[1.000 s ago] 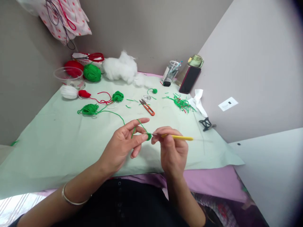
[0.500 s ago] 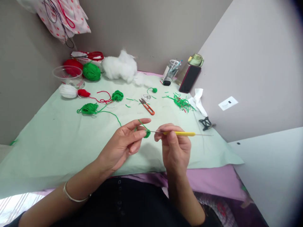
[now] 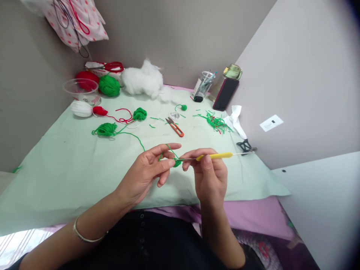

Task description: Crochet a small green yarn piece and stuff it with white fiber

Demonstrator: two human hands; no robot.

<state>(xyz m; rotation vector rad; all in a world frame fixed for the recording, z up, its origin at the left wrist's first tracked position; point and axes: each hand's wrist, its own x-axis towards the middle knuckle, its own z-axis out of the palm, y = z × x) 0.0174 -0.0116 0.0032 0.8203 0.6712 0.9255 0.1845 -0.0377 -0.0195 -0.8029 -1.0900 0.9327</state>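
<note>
A small green crochet piece (image 3: 177, 162) is pinched between the thumb and fingers of my left hand (image 3: 153, 165). Green yarn (image 3: 136, 136) runs over my raised left index finger and back to a loose green skein (image 3: 105, 129) on the table. My right hand (image 3: 208, 168) is closed on the yellow handle of a crochet hook (image 3: 216, 156). The hook's thin metal shaft points left and its tip meets the green piece; the exact loop it sits in is too small to make out. My right fingertips are close beside the piece.
Orange thread snips (image 3: 176, 127) lie ahead of my hands. Green yarn scraps (image 3: 216, 122) are heaped at right, near a phone (image 3: 225, 94) leaning on a bottle. White stuffing (image 3: 143, 80), yarn balls (image 3: 109, 85) and a clear plastic tub (image 3: 81, 90) stand at the back left.
The green piece has dropped slightly, and my left fingers have shifted around it. The hook has tilted, its right end higher, and my right fingertips are nearer the piece.
</note>
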